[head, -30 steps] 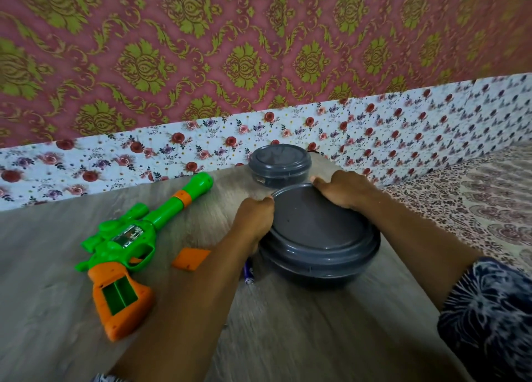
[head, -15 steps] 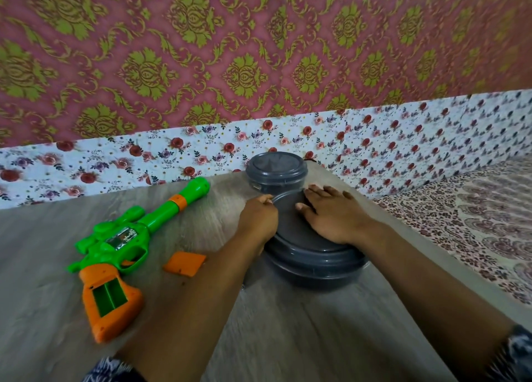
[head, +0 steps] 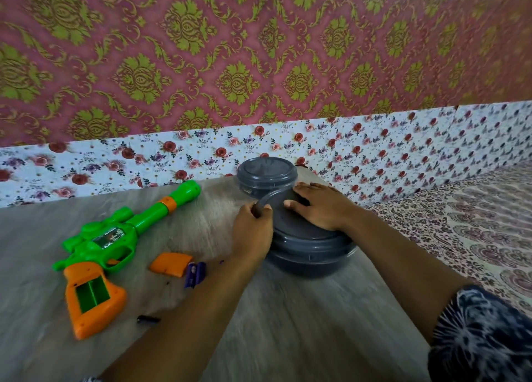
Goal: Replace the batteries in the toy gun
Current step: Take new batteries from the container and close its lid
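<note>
At the far left of the wood-grain counter (head: 288, 324) lies the toy gun (head: 112, 243), flat on its side, its green barrel angled up toward the floral border of the wall and its orange grip nearest the camera. The battery compartment in the grip is uncovered, showing a bare green cavity. Just below the grip sits a small dark object (head: 148, 319), too blurred to identify. To the right of the gun, the orange battery cover (head: 170, 264) rests on the counter, and touching its right edge lie the purple batteries (head: 195, 273), side by side. Further right, the left hand (head: 253, 232) has its fingers curled around the raised left edge of the large grey lid (head: 288, 217), lifting that side. The lid belongs to the large grey container (head: 311, 255), which stands on the counter. The right hand (head: 319, 206) lies flat on top of the lid with its fingers straight, pressing down. Behind these, touching the large one, stands a smaller grey container (head: 266, 174) with its lid on. At the far right a patterned cloth (head: 475, 223) covers a separate surface.
</note>
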Action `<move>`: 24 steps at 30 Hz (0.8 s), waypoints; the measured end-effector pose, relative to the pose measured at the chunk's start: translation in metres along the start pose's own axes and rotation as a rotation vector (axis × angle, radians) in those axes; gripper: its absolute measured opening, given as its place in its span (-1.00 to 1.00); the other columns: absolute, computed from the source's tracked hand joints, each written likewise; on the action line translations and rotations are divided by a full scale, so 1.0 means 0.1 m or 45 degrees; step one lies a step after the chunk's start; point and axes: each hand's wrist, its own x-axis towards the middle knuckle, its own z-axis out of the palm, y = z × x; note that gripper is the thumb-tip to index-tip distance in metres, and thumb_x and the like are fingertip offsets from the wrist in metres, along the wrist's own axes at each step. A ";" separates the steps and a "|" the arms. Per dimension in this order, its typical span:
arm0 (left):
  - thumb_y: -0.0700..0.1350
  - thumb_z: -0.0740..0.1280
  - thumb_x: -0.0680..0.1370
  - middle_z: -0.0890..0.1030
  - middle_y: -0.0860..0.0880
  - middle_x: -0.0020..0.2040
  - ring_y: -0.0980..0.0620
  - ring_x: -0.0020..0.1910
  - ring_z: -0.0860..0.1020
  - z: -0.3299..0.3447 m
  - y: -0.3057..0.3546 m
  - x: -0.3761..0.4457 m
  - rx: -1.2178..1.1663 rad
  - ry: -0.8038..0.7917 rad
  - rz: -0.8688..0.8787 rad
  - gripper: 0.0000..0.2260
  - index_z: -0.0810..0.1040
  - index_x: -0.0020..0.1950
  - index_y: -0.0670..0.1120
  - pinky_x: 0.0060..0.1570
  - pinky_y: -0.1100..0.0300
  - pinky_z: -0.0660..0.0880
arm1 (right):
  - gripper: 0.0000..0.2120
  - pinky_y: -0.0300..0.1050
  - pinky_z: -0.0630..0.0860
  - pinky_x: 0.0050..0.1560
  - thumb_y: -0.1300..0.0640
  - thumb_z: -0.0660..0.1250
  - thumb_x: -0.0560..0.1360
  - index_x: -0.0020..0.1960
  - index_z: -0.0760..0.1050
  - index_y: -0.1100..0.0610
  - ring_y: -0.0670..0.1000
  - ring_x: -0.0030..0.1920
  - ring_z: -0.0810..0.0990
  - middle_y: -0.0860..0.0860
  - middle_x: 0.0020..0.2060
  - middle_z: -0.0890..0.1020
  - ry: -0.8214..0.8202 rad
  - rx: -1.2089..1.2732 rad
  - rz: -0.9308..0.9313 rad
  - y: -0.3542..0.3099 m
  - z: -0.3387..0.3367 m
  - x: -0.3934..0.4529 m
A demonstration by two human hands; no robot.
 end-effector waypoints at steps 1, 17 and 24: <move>0.00 0.24 0.56 0.57 -0.07 0.07 -0.07 0.08 0.53 0.02 -0.01 -0.05 0.053 -0.003 0.027 -0.73 0.46 0.18 -0.12 0.13 0.06 0.46 | -0.36 0.06 0.02 0.48 -0.25 -0.07 0.55 0.51 0.01 0.08 0.08 0.50 0.06 0.05 0.52 0.07 0.001 0.005 0.021 0.02 0.00 0.02; 0.06 0.15 0.61 0.47 -0.11 0.33 -0.07 0.28 0.45 -0.46 0.07 -0.22 0.262 -0.009 0.201 -0.57 0.37 0.39 -0.15 0.19 0.22 0.33 | -0.76 -0.06 0.45 -0.21 0.14 0.17 0.55 -0.20 0.49 0.23 0.04 -0.26 0.49 0.11 -0.28 0.57 0.692 0.194 -0.443 -0.45 -0.11 -0.12; -0.18 0.38 0.49 0.59 -0.06 0.14 -0.01 0.17 0.51 -1.66 -0.05 -0.40 0.588 0.348 0.476 -0.73 0.56 0.18 -0.14 0.16 0.23 0.35 | -0.71 -0.20 0.33 -0.34 0.10 0.31 0.49 -0.29 0.52 0.29 -0.03 -0.38 0.47 0.14 -0.38 0.57 0.197 0.350 -0.612 -1.14 0.06 -0.38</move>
